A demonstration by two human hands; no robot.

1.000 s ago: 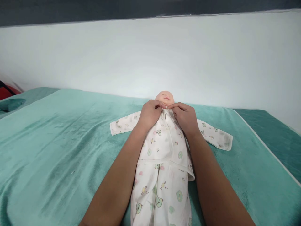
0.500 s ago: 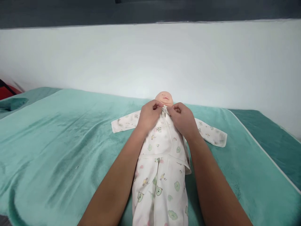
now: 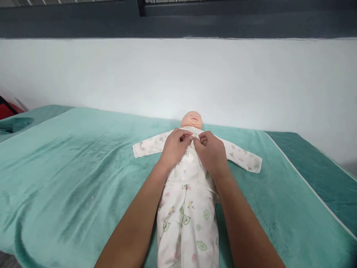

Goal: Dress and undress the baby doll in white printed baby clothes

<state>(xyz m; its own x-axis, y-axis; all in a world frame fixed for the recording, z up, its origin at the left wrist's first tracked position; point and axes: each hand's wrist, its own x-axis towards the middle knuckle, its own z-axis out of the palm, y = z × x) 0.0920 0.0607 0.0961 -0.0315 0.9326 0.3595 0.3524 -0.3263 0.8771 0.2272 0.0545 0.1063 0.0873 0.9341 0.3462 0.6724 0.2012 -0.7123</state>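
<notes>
A baby doll (image 3: pixel 192 120) lies on its back, its head toward the wall. It wears a white long-sleeved baby shirt (image 3: pixel 184 171) printed with small green and yellow figures, and matching trousers (image 3: pixel 192 227). On the upper chest, below the collar, my left hand (image 3: pixel 176 145) pinches the shirt's front edge. Close beside it, my right hand (image 3: pixel 209 149) pinches the other side of the front opening, fingertips nearly meeting the left ones. Whatever fastener lies between the fingers is hidden. Both sleeves stretch outward, flat on the blanket.
A teal plush blanket (image 3: pixel 78 167) with wrinkles on the left covers the surface. A darker green cover (image 3: pixel 312 160) shows at the right. Behind stands a white wall (image 3: pixel 178 74) below a dark frame (image 3: pixel 212 22). Something red (image 3: pixel 8 109) sits at the far left.
Both hands have moved from the collar down to the upper chest, and their fingertips have come closer together. The neckline now shows above them. The view has tilted up slightly.
</notes>
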